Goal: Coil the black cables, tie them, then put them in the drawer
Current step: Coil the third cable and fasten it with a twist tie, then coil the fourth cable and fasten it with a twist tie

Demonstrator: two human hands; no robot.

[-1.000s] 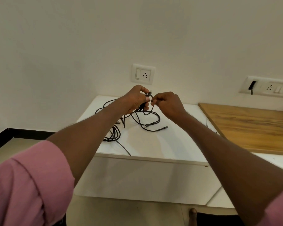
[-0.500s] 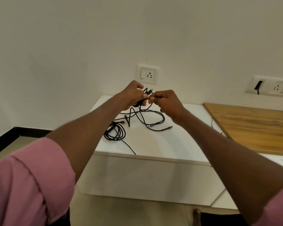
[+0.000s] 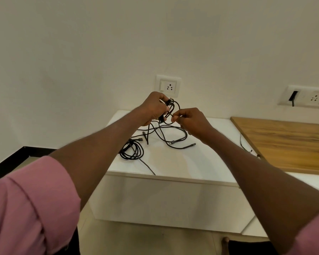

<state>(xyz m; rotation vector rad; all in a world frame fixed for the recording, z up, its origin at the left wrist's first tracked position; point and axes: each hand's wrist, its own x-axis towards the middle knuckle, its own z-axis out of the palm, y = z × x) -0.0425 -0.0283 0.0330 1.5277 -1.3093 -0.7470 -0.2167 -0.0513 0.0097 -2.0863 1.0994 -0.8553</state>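
Both hands are holding a black cable above a white cabinet top.

The left hand (image 3: 153, 109) is gripping gathered loops of the black cable (image 3: 173, 115); the right hand (image 3: 190, 120) is pinching a strand beside it. The cable's tail is trailing on the white cabinet top (image 3: 182, 162), near a coiled bundle (image 3: 132, 150). A wall socket (image 3: 168, 86) is sitting on the cream wall behind, and a wooden desktop (image 3: 287, 142) is adjoining on the right.

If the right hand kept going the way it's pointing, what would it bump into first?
Probably the left hand. The right hand pinches a black cable and points leftward at it, with only cable loops between them, though depth is hard to judge.
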